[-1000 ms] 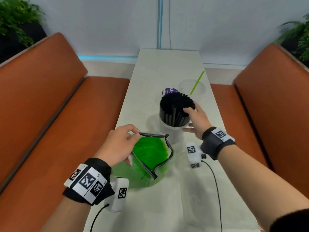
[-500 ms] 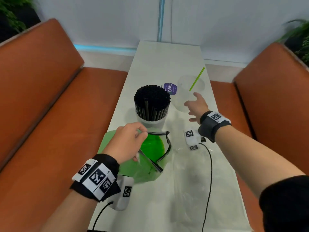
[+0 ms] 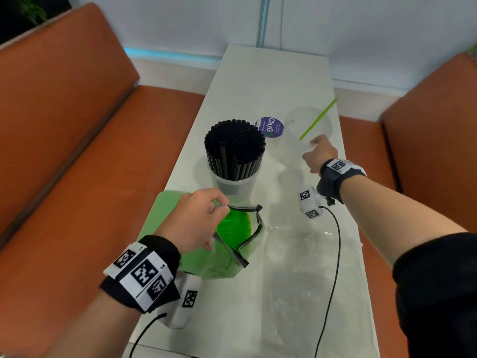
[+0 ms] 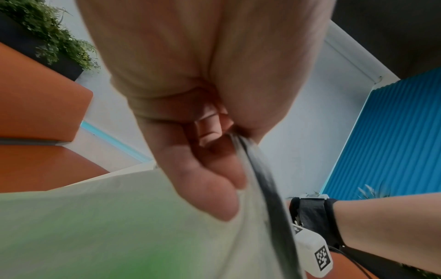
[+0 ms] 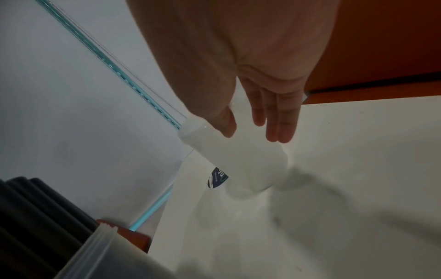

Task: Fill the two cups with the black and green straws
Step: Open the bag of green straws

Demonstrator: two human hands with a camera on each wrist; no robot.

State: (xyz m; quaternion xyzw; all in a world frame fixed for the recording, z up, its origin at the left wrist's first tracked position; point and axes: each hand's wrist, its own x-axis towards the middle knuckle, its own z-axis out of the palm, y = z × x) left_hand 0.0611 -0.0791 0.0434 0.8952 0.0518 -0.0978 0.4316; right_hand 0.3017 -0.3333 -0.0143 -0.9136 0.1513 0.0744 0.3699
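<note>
A clear cup packed with black straws (image 3: 235, 156) stands mid-table, seen at the lower left in the right wrist view (image 5: 35, 217). Behind it to the right, a second clear cup (image 3: 296, 140) holds one green straw (image 3: 318, 118) and leans over. My right hand (image 3: 318, 153) grips this cup near its rim, thumb on one side and fingers on the other (image 5: 253, 136). My left hand (image 3: 198, 220) pinches the black zip edge (image 4: 262, 188) of an open bag of green straws (image 3: 232, 228) at the near left.
A purple round label (image 3: 271, 127) lies behind the black straws. An empty clear plastic bag (image 3: 296, 254) lies on the white table (image 3: 271, 78) near me. Orange benches (image 3: 77, 151) run along both sides, and cables hang from both wrists.
My right hand left the black-straw cup, moved back and right to the clear cup with the green straw, took hold of it and tipped it. My left hand kept its pinch on the bag.
</note>
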